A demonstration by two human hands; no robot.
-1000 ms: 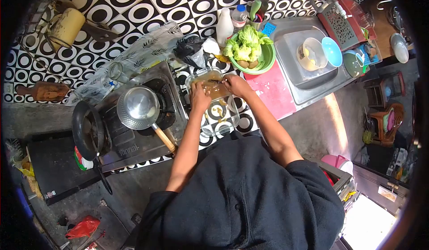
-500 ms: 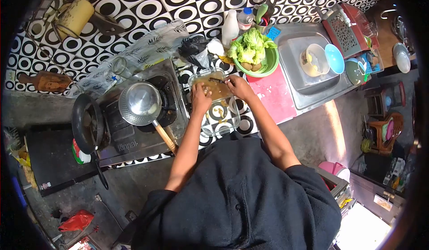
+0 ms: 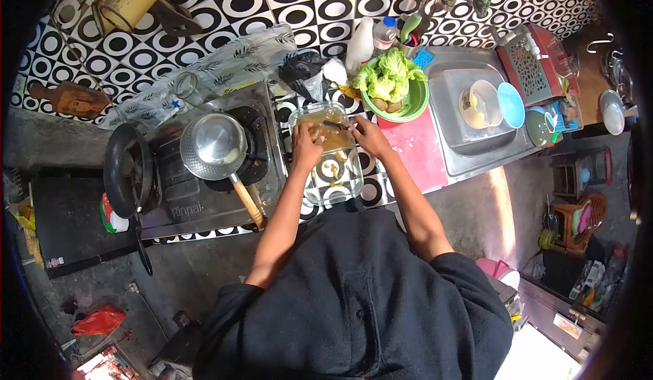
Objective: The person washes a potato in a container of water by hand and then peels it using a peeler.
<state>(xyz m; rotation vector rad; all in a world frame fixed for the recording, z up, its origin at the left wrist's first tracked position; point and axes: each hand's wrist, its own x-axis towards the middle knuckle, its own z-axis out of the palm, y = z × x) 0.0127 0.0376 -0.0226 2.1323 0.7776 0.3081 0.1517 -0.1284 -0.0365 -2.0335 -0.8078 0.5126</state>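
Note:
My right hand (image 3: 369,136) is closed around the end of a slim dark tool (image 3: 335,124), which reaches left over a clear rectangular container (image 3: 294,119) of murky brown liquid. My left hand (image 3: 307,147) is bent over the container's left side, fingers curled at the liquid around something I cannot make out. Just below, towards my body, sits a second clear container (image 3: 355,186) with brownish peelings (image 3: 332,169) in it. Behind and right of my right hand stands a green bowl (image 3: 416,108) holding leafy lettuce (image 3: 391,77) and a few brown round pieces (image 3: 386,105).
Left is a stove (image 3: 194,210) bearing a metal saucepan (image 3: 216,145) with a wooden handle, and a black frying pan (image 3: 126,169). A red board (image 3: 415,156) lies right of my hands, beside a steel sink (image 3: 469,159) with a tub (image 3: 480,105) and blue bowl (image 3: 509,105).
The whole view has shifted slightly. My right hand and the dark tool have moved a little within the container area; my left hand stays over its left side.

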